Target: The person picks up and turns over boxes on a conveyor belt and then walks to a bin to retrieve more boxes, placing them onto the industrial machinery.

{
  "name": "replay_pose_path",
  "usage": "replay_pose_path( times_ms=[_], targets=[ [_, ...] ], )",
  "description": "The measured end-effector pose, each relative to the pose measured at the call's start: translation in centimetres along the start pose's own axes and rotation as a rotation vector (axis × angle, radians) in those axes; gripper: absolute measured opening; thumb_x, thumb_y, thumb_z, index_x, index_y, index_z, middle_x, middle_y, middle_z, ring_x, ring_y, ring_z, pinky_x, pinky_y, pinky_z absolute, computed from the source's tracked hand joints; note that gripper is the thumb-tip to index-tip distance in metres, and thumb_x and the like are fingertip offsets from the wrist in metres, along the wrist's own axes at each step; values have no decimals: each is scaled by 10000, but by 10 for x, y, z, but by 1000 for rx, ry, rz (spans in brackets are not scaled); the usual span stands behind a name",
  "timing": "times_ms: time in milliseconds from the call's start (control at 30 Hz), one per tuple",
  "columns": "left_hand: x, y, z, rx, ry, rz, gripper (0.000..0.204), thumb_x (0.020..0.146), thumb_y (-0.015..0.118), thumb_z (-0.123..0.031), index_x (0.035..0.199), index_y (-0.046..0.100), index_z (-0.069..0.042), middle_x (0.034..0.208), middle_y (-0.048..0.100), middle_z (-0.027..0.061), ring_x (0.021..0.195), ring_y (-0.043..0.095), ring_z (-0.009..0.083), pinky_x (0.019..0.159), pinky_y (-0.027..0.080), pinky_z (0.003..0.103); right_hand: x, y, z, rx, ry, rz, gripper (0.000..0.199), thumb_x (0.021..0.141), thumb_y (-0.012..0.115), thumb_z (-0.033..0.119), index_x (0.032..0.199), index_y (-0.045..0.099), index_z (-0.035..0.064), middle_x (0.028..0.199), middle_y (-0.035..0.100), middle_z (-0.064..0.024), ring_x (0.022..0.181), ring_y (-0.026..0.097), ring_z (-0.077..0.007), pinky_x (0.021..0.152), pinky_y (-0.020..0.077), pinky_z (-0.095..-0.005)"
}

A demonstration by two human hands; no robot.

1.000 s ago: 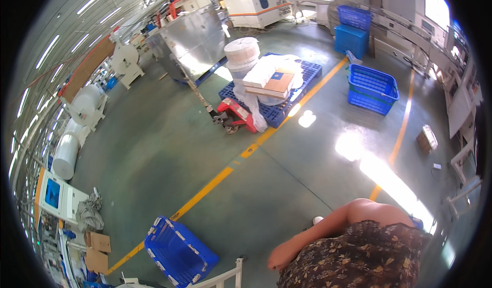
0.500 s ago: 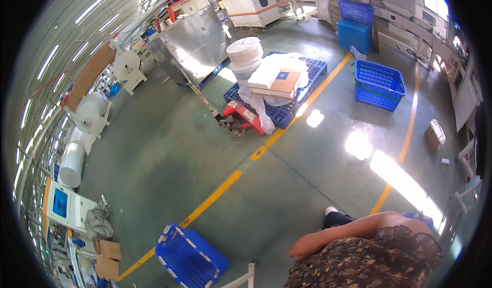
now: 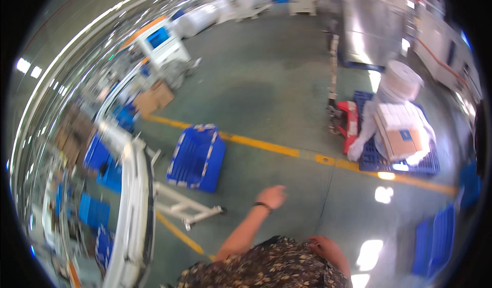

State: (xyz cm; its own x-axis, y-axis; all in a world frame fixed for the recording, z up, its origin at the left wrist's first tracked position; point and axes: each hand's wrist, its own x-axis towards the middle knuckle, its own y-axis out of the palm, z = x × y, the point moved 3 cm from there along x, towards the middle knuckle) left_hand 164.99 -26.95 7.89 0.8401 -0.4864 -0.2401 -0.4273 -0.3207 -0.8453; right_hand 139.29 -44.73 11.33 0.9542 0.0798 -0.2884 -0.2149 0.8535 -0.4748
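Blu bin (image 3: 214, 165) on flr (image 3: 266, 77), ctn (image 3: 403, 143) atop pallet (image 3: 429, 159)

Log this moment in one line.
left hand: no object visible | right hand: indistinct | nearby: blue rectangular plastic basket, white metal wheeled frame | beyond: red metal pallet jack at blue plastic pallet

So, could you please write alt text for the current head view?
A person's left hand, dark band at the wrist, hangs blurred over a green floor, holding nothing visible. Beyond it to the left sits a blue basket; to the right, a loaded blue pallet and red pallet jack.
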Motion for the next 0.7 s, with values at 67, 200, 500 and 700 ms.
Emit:
replay_pose_path(
  times_ms=[67, 200, 500, 700],
  targets=[
    [5, 92, -88, 62, 241, 373, 488, 849, 618, -388, 1252, 578, -115, 1216, 618, 151, 1120, 576, 353, 926, 466, 462, -22, -58, -17, -19, 33, -57, 280, 869, 649, 176, 1117, 604, 53, 985, 654, -157, 924, 644, -314, 815, 504, -391],
    [38, 218, -171, -122, 356, 794, 589, 842, 633, -483, 1310, 547, -136, 1176, 652, 119, 1055, 622, 303, 897, 487, 435, -49, -159, -95, -92, 7, -58, 276, 854, 665, 153, 1101, 605, 47, 946, 663, -132, 883, 649, -299, 801, 500, -382],
    [164, 323, -77, 675, -260, 989, 147, 829, 536, -45, 699, 540, 24, 696, 485, 201, 606, 412, 303, 592, 375, 501, -162, -361, -445, -2, 398, -744, 211, 863, 586, 35, 1073, 609, 28, 787, 652, -134, 717, 641, -221, 670, 514, -347],
    [286, 369, -252, 182, -439, 838, 158, 850, 541, -195, 827, 542, -39, 793, 503, 157, 728, 436, 268, 676, 384, 452, -399, -253, -689, 886, 873, -1627, 300, 890, 591, 256, 1076, 596, 21, 843, 665, -128, 807, 661, -248, 662, 547, -375]
  ],
)
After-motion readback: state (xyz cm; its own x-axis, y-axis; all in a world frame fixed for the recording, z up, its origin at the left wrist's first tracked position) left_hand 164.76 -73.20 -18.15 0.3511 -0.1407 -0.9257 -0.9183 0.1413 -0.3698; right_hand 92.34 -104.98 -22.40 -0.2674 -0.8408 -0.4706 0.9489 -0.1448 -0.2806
